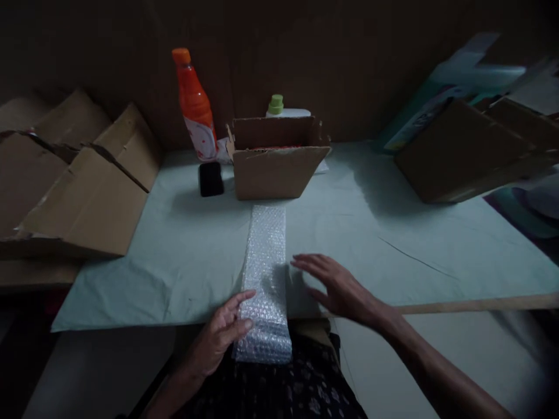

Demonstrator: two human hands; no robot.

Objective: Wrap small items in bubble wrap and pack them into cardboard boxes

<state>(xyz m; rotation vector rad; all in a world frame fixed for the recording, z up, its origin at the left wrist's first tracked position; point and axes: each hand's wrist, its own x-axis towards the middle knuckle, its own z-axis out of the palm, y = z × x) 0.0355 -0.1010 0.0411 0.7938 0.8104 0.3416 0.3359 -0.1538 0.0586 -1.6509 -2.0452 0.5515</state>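
A: Where is the bubble wrap strip (267, 250), please, and how do the hands stand?

B: It lies lengthwise on the pale green cloth (340, 227), in front of the open cardboard box (271, 174), and its near end comes past the cloth's edge, above the person's lap (314, 384). The left hand (213, 337) has its thumb and index finger on the left side of the strip, close to this near end. Its other fingers are hidden, so I cannot tell whether it pinches the wrap or only rests there. The right hand (337, 287) is free, with fingers stretched, just beside the strip, and holds nothing.

A: What makes good handling here, in your opinion?

B: I would say, the left touch should be light, so that bubbles are not crushed, and both long edges should be straight. The near end has nothing flat below it, so it needs more attention; the free palm could smooth the part which lies flat
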